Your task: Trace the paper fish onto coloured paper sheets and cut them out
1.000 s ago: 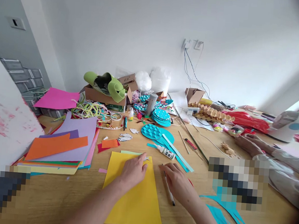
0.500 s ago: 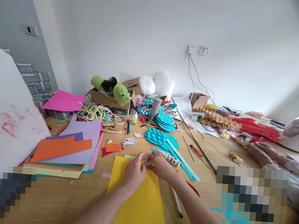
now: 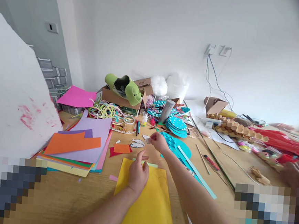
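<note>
Over the upper part of a yellow sheet (image 3: pixel 149 201) is my left hand (image 3: pixel 138 173), its fingers apart and nothing visible in them. Farther forward, my right hand (image 3: pixel 157 142) pinches a small white paper piece (image 3: pixel 148 140) beside the blue egg-carton piece (image 3: pixel 169 141). White fish-shaped cutouts (image 3: pixel 137 143) lie just left of that hand. Behind my left hand, an orange paper piece (image 3: pixel 122 148) rests on red paper. A pale green strip (image 3: pixel 152 165) shows at the yellow sheet's top edge.
Stacked coloured paper (image 3: pixel 84 155) lies left. A grey bottle (image 3: pixel 167 112) and blue discs (image 3: pixel 176 125) stand behind. Sticks (image 3: pixel 202 159) and a red cutter (image 3: pixel 211 162) are on the right; another person's hand (image 3: pixel 296 174) shows at the far right.
My right hand has moved forward, away from my left, with a white piece in its fingers. My left hand has opened. The view has shifted, and the other person's hands have moved.
</note>
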### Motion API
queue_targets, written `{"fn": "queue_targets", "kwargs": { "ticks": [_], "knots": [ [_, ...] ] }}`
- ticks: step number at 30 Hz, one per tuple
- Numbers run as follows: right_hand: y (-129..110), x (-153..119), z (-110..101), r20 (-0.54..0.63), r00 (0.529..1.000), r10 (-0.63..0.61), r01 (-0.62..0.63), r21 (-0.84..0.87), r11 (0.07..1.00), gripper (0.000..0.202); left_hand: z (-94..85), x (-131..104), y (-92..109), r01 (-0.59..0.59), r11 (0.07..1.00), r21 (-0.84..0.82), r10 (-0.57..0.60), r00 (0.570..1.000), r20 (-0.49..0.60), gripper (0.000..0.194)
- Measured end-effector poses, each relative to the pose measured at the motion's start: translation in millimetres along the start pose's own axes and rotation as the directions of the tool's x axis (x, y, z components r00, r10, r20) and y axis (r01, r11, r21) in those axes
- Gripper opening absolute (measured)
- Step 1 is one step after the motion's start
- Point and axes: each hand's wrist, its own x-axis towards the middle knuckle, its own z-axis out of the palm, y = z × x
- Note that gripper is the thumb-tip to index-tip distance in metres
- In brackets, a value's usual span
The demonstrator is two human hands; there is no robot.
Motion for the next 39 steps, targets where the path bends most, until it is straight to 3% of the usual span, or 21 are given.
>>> {"fn": "queue_targets", "kwargs": {
  "ticks": [3,7,10,14,17,20,23,26,29,31,33,36,39],
  "knots": [
    [-12.7,15.7,4.6,-0.041,0.999,0.012,-0.013,-0.014,1.0,0.015,0.6,-0.3,-0.2,-0.008,1.0,0.025,0.007,1.0,0.02,0.045],
    [-4.2,-11.4,-20.9,-0.075,0.997,-0.018,0.017,-0.011,1.0,0.018,-0.8,-0.7,2.3,0.006,0.998,0.056,-0.009,0.999,0.05,0.043],
    [27.7,-62.9,-63.5,-0.036,0.999,0.015,-0.016,-0.009,1.0,0.017,-2.4,-0.4,4.7,-0.003,0.997,0.073,-0.002,0.997,0.077,0.042],
    [77.7,-160.2,-112.5,0.05,0.989,0.137,-0.131,-0.116,0.985,0.018,-5.5,0.5,7.1,-0.012,0.994,0.108,0.001,0.995,0.104,0.042],
    [98.2,-225.6,-121.0,0.16,0.946,0.283,-0.258,-0.161,0.953,0.017,-7.9,1.1,7.5,-0.047,0.993,0.111,0.037,0.995,0.098,0.042],
    [100.2,-257.5,-108.1,0.178,0.931,0.318,-0.291,-0.163,0.943,0.014,-8.8,1.2,8.7,-0.077,0.989,0.124,0.067,0.994,0.085,0.039],
    [94.2,-256.0,-85.8,0.106,0.96,0.259,-0.229,-0.235,0.945,0.01,-8.4,-0.6,14.6,-0.139,0.971,0.192,0.117,0.986,0.12,0.034],
    [89.2,-241.1,-66.9,0.042,0.961,0.272,-0.237,-0.376,0.896,0.014,-7.5,-6.3,26.1,-0.224,0.934,0.279,0.155,0.956,0.25,0.028],
    [89.7,-231.2,-60.6,0.005,0.955,0.296,-0.263,-0.445,0.856,0.011,-6.3,-16.1,38.9,-0.312,0.897,0.314,0.193,0.914,0.357,0.018],
    [93.9,-230.4,-64.6,-0.009,0.946,0.324,-0.301,-0.394,0.869,0.009,-6.6,-23.3,46.7,-0.368,0.871,0.325,0.211,0.878,0.429,0.014],
    [98.6,-232.0,-72.8,-0.026,0.93,0.366,-0.361,-0.251,0.898,0.01,-9.5,-30.0,53.7,-0.409,0.849,0.334,0.218,0.847,0.485,0.013],
    [97.4,-230.5,-86.3,-0.016,0.918,0.396,-0.39,0.149,0.909,0.022,-19.6,-39.7,62.6,-0.498,0.77,0.399,0.202,0.784,0.587,0.016],
    [79.5,-216.8,-92.7,0.023,0.953,0.304,-0.262,0.571,0.778,0.023,-32.4,-51.7,66.8,-0.519,0.716,0.467,0.168,0.777,0.607,0.018]
  ]
}}
